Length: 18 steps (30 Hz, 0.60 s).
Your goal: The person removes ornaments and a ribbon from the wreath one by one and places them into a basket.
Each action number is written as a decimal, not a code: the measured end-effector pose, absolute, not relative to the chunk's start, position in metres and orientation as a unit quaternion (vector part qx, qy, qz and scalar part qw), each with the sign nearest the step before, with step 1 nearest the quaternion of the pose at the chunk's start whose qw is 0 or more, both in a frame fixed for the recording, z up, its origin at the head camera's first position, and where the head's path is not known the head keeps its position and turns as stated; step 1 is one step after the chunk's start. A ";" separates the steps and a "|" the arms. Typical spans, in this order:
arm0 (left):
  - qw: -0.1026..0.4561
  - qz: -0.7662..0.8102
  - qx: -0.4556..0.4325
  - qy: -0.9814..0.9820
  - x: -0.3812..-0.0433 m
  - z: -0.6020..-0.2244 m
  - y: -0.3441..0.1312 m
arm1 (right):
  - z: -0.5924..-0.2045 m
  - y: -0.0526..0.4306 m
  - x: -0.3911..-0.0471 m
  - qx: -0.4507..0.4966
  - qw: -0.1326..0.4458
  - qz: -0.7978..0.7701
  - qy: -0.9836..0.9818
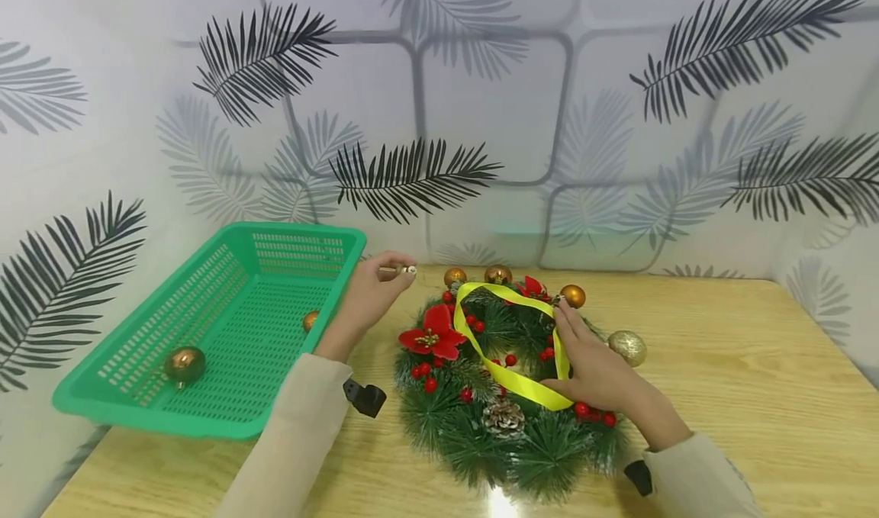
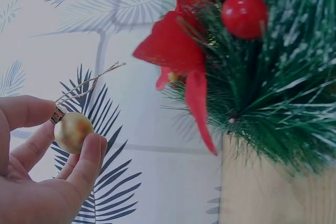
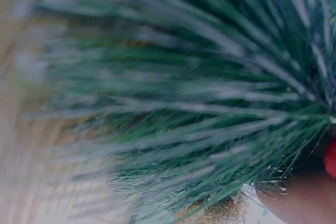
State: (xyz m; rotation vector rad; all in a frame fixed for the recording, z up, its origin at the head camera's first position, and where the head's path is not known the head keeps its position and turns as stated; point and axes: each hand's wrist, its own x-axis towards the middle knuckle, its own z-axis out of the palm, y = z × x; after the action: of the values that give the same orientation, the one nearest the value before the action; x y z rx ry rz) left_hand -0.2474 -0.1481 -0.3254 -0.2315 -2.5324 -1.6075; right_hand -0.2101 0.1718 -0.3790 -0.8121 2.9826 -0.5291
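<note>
Between thumb and fingertips, my left hand (image 1: pixel 371 293) pinches a small gold ball ornament (image 2: pixel 72 134) by its metal cap. A thin string loop sticks out from the cap in the left wrist view. My right hand (image 1: pixel 600 369) rests on the right side of a green Christmas wreath (image 1: pixel 474 442), its fingers extended and its thumb spread beside a yellow ribbon (image 1: pixel 525 387). Red poinsettias (image 1: pixel 434 336), red berries and a pine cone (image 1: pixel 503 418) decorate the wreath. Blurred needles hide most of that hand in the right wrist view.
A green plastic basket (image 1: pixel 165 426) stands at the left, with copper balls (image 1: pixel 185 365) inside. Around the wreath's back lie copper baubles (image 1: pixel 497 275) and an orange one (image 1: pixel 573 296). A glittery gold ball (image 1: pixel 628 348) is at its right. A leaf-patterned wall (image 1: pixel 481 220) closes off the back.
</note>
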 end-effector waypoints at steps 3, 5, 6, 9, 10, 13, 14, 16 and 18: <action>0.059 -0.529 -0.077 -0.843 -0.248 -0.321 -0.148 | -0.378 0.172 -0.210 -0.261 0.001 -0.170 0.950; 0.057 -0.527 -0.076 -0.845 -0.249 -0.318 -0.149 | -0.378 0.172 -0.211 -0.262 0.002 -0.170 0.950; 0.058 -0.526 -0.076 -0.845 -0.249 -0.317 -0.150 | -0.377 0.173 -0.211 -0.261 0.002 -0.171 0.950; 0.059 -0.522 -0.075 -0.848 -0.250 -0.313 -0.151 | -0.377 0.173 -0.211 -0.258 0.001 -0.172 0.951; 0.060 -0.519 -0.077 -0.849 -0.250 -0.312 -0.152 | -0.378 0.174 -0.211 -0.257 0.002 -0.173 0.951; 0.054 -0.512 -0.079 -0.853 -0.248 -0.308 -0.154 | -0.380 0.174 -0.212 -0.257 0.005 -0.173 0.951; 0.052 -0.510 -0.079 -0.855 -0.247 -0.307 -0.154 | -0.380 0.174 -0.211 -0.257 0.006 -0.173 0.951; 0.048 -0.506 -0.079 -0.858 -0.247 -0.305 -0.156 | -0.382 0.173 -0.212 -0.260 0.003 -0.173 0.950; 0.048 -0.501 -0.078 -0.861 -0.249 -0.303 -0.159 | -0.382 0.173 -0.212 -0.263 -0.002 -0.173 0.949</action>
State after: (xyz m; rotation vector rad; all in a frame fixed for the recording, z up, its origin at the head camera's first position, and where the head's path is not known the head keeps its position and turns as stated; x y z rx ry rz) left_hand -0.2486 -0.1589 -0.3034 -0.2376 -2.6247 -1.5273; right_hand -0.2117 0.1730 -0.3816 -0.8287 2.9856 -0.5432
